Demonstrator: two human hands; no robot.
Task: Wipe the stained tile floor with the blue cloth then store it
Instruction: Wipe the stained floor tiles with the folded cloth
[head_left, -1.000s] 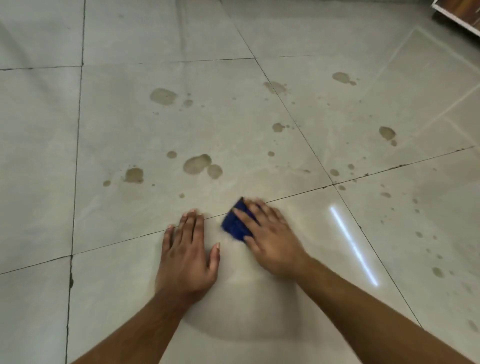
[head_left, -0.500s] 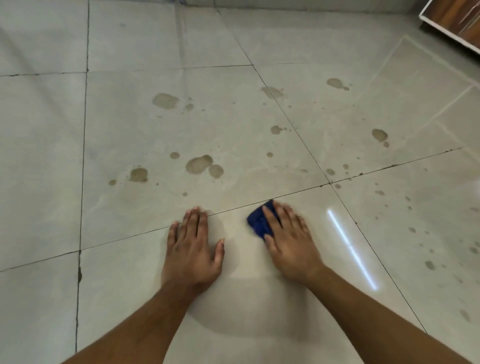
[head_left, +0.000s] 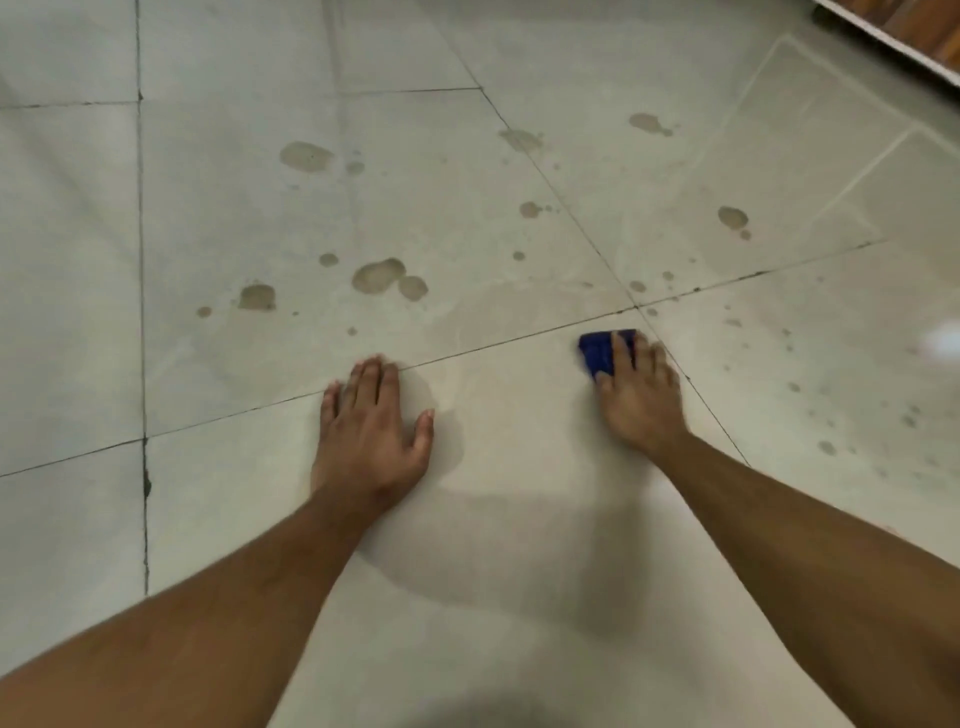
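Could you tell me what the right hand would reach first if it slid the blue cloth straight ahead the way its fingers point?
The right hand points up and slightly left. Its blue cloth would probably first cross the grout line, then bare tile, and may reach the small brown stain.

Both hands lay on the floor (head_left: 519, 519), well apart. The left hand (head_left: 369, 431) rested flat just short of a grout line (head_left: 467, 352). The right hand (head_left: 641, 395) pressed the cloth (head_left: 597, 351) beneath its fingers near where 2 grout lines crossed. Stains (head_left: 379, 275) lay beyond that line, with more spots (head_left: 826, 447) right of the right hand.
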